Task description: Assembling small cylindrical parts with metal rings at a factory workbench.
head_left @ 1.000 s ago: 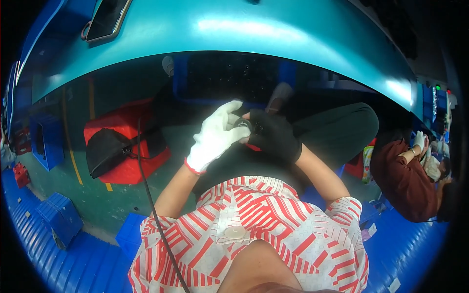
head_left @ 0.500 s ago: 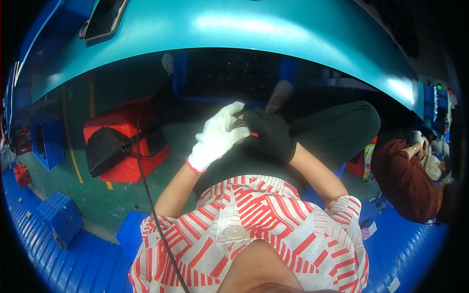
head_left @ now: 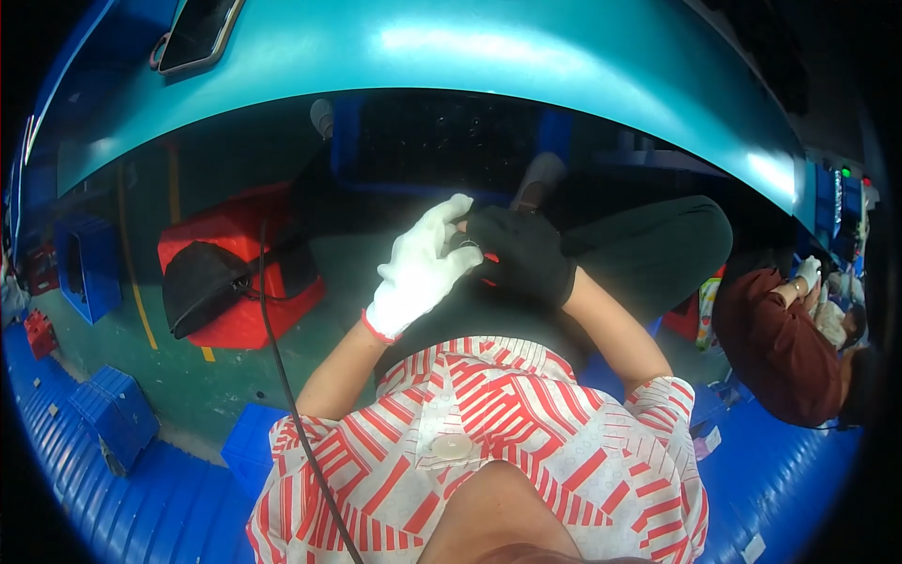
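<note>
Above my lap, my two gloved hands meet. My left hand (head_left: pixel 418 270), in a white knit glove with a red cuff edge, curls its thumb and fingers toward the right hand. My right hand (head_left: pixel 523 252), in a black glove, is closed, with its fingertips against the left hand's. Between them shows a small round, shiny edge (head_left: pixel 468 244) of some piece, mostly hidden by the gloves. A bit of red (head_left: pixel 489 257) shows at the black glove's fingers; whether it belongs to the piece or the glove I cannot tell. Dark trousers (head_left: pixel 648 249) lie beneath.
Ahead curves a teal worktop (head_left: pixel 310 56) with a phone (head_left: pixel 200 36) at its left. Under it stands a blue crate (head_left: pixel 346 155). At left are a red stool-like box (head_left: pixel 225 320) with a black bag (head_left: pixel 207 287). A cable (head_left: pixel 282 362) crosses my left side. A co-worker (head_left: pixel 780 348) sits at right.
Both hands stay together with only a slight shift. The black glove has turned a little, so the red bit looks different. The co-worker's gloved hand at right has moved slightly.
</note>
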### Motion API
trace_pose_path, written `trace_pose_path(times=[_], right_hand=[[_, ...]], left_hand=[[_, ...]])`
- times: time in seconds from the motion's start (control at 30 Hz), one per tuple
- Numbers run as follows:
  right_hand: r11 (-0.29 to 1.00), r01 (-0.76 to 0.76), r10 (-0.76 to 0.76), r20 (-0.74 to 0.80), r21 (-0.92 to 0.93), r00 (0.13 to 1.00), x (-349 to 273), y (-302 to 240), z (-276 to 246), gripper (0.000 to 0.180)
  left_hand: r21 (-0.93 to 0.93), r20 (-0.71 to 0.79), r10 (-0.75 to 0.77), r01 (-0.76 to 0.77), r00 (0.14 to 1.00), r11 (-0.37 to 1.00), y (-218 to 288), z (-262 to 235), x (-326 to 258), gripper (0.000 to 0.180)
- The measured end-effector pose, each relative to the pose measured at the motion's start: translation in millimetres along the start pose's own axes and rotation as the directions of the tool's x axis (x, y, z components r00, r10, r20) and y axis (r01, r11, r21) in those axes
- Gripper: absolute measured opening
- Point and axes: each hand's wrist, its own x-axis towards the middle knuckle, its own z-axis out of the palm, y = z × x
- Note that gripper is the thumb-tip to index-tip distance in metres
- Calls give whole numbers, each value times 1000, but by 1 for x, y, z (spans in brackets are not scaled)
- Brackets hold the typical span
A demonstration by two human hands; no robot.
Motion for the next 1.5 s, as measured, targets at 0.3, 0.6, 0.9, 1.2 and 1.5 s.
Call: trace_pose_path(times=[0.3, 0.6, 0.9, 1.2, 1.5], right_hand=[[964, -166, 171, -7, 209, 985, -3, -2, 3, 43], [946, -184, 173, 64, 268, 983, -9, 6, 1, 44], [551, -482, 412, 281, 681, 867, -9, 5, 10, 41], [530, -561, 469, 332, 636, 819, -7, 3, -1, 52], [455, -575, 480, 356, 680, 801, 3, -1, -11, 43]], left_hand=[[-351, 136, -96, 139, 986, 926, -3, -10, 6, 52], [-749, 183, -117, 216, 976, 626, -8, -12, 4, 38], [-409, 38, 66, -45, 997, 911, -3, -15, -3, 44], [-616, 56, -192, 185, 980, 766, -11, -12, -3, 40], [-654, 56, -177, 170, 983, 737, -1, -13, 1, 38]])
